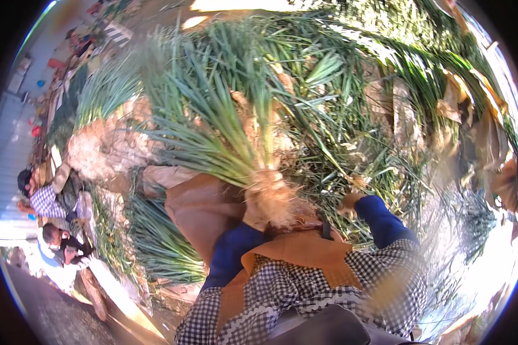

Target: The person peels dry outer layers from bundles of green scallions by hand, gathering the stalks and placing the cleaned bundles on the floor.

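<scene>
Hands working a heap of green onions (339, 115): the left hand (259, 198), grip closed, is holding up a rooted bunch of green onions (236, 144); the right hand (349, 201) is reaching into the heap, grip hidden. Bundling seems underway; gathering more stalks likely follows.

No packages, labels, signs, screens.

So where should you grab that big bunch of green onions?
Probably low on the bunch of green onions, just above the pale roots, where the stalks pinch into one tight neck. Come from the near side; the leaves fan out loose and floppy farther up.
</scene>
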Available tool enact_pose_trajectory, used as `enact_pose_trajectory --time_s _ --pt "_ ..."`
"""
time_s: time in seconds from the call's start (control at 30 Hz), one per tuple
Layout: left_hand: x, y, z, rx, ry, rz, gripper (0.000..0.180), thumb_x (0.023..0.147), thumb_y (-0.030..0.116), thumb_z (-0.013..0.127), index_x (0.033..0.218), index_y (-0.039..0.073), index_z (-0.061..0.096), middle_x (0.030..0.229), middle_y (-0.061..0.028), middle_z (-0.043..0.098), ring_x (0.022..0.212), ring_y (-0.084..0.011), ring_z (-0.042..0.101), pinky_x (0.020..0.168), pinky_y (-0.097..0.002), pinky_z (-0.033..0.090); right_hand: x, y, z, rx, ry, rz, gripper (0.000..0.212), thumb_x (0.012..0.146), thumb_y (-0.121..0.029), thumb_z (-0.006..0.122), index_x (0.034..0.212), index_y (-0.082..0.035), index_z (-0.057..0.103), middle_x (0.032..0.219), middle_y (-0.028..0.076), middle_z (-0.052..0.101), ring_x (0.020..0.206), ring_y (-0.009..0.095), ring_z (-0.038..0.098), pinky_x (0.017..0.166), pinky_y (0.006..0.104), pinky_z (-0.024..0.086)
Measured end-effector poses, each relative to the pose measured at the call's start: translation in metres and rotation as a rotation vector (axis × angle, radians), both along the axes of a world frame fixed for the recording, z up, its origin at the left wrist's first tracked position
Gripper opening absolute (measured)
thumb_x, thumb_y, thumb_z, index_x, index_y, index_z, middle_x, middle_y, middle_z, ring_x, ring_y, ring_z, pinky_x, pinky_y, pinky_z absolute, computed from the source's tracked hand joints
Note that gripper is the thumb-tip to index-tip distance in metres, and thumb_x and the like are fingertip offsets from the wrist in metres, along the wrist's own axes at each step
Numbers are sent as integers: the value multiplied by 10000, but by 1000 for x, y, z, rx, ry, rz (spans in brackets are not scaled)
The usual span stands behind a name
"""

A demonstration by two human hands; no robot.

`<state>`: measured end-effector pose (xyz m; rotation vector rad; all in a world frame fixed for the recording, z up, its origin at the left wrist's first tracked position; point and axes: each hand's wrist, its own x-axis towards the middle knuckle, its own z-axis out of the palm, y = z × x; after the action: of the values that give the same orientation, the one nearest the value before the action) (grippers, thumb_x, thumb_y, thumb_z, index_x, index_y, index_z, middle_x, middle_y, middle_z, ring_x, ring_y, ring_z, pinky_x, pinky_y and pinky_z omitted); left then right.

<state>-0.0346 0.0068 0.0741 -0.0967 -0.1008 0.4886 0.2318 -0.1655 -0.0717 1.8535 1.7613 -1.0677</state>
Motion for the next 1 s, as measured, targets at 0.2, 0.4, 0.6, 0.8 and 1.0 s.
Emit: enact_pose_trajectory --time_s 0.2,0.4,0.6,0.8,1.0 --pt "-17 14 -1 181 329 241 540 770 297 574 1233 61 426 1053 -101 481 933 -242 493 823 -432 460 24 83 14 369 -332 -601 298 784 -378 555 847 -101 646 862 96 657 845 279 629 701 399 485" --pt "-44 17 -39 489 523 216 589 779 342 494 1292 74 389 1252 -153 441 1155 -353 434 957 -521 392 13 140 75 477 96 -528 345 816 -341 588 1055 -95 628 965 105 652 866 245 623 743 360 483" --pt "-6 -15 -18 299 534 74 591 698 110 549 1264 22 400 1306 -164 418 1210 -286 411 1000 -455 370 -11 165 98 468 1274 -811 237 891 -253 546 1007 -60 622 756 -29 555 660 71 478 595 211 401" --pt "9 -31 -40 41 645 -51 313 770 63 519 1077 4 523 1005 -116 580 907 -236 579 838 -375 486 -57 175 93 866 349 -513 337 903 -326 468 869 -19 603 768 121 634 676 233 597 657 363 472" --pt "4 -29 -63 7 789 30 210 801 89 504 975 -9 569 873 -108 613 776 -226 602 748 -369 514 -88 106 159 480 831 -644 322 920 -305 471 931 -13 605 773 34 580 688 126 513 602 283 460"
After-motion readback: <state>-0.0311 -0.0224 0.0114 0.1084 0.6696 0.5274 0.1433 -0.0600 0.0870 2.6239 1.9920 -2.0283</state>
